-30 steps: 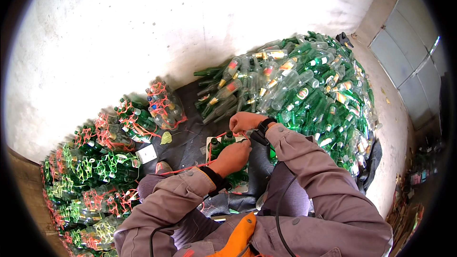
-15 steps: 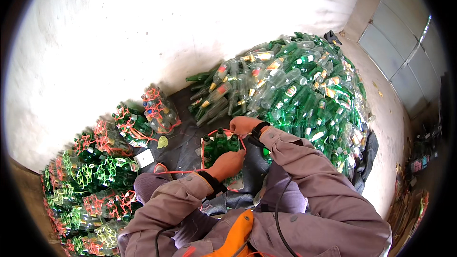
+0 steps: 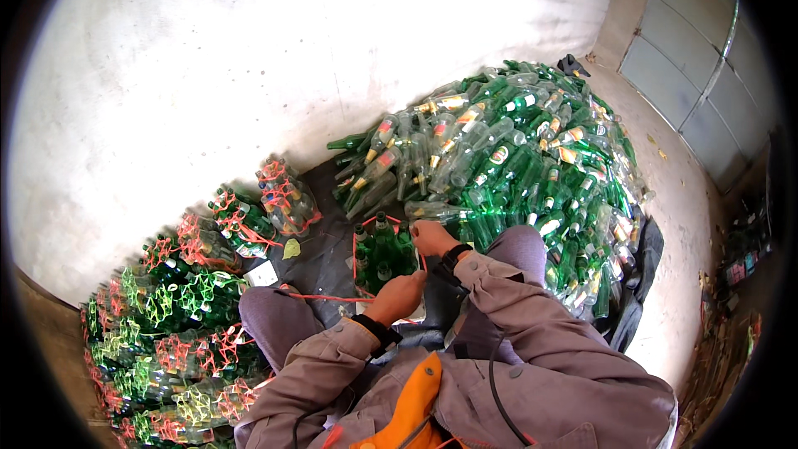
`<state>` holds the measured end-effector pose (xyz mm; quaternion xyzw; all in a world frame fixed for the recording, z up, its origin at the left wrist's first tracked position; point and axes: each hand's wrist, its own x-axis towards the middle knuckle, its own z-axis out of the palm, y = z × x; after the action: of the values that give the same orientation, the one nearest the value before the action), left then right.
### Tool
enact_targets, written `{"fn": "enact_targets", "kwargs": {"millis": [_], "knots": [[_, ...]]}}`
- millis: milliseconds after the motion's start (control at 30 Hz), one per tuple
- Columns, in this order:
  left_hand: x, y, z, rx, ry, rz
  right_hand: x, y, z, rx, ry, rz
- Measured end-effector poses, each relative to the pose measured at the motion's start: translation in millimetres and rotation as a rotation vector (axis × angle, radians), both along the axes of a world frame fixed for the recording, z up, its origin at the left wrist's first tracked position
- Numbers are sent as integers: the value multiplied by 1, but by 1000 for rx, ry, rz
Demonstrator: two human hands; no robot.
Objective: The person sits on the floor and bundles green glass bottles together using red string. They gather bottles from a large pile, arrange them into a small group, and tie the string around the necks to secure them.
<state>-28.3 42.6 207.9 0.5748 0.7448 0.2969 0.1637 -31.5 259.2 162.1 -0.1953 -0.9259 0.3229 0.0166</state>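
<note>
In the head view, grasped red cord (image 3: 316, 297) in the left hand (image 3: 397, 296), fingers folded nearly closed, at about five o'clock from a cluster of upright green bottles (image 3: 384, 251). Pinched the same thin, smooth cord in the right hand (image 3: 431, 238), thumb and fingers bunched tight, at about three o'clock from the cluster. Had the bottles standing neck-up between the knees, at six o'clock of the picture, glossy, slim-necked and ringed by the cord. Faced a heap of loose green and clear bottles (image 3: 507, 168) at two o'clock from the cluster, some with paper labels. Had tied bottle bundles (image 3: 187, 291) at eight to nine o'clock, wrapped in knotted red and yellow-green strands. Worked over a wrinkled black sheet (image 3: 335, 193), before a rough white wall (image 3: 249, 58) at eleven o'clock.
</note>
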Motion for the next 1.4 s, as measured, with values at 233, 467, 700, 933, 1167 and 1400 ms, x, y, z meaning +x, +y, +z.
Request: {"fn": "enact_targets", "kwargs": {"millis": [233, 467, 700, 933, 1167, 1400], "knots": [[22, -24, -24, -55, 52, 10, 40, -32, -13, 35, 145, -63], [26, -40, -42, -115, 19, 51, 75, -69, -22, -121, 155, -149], [27, -40, -48, -110, 16, 55, 100, -99, -30, -355, 118, -304], [32, -45, -61, -191, 44, 28, 108, -124, -37, -850, 211, -432], [9, -59, -5, -223, 22, 0, 110, -126, -32, -1185, 191, -467], [-15, -65, 32, -29, 2, 272, 110, -126, -21, -1471, 174, -589]]}}
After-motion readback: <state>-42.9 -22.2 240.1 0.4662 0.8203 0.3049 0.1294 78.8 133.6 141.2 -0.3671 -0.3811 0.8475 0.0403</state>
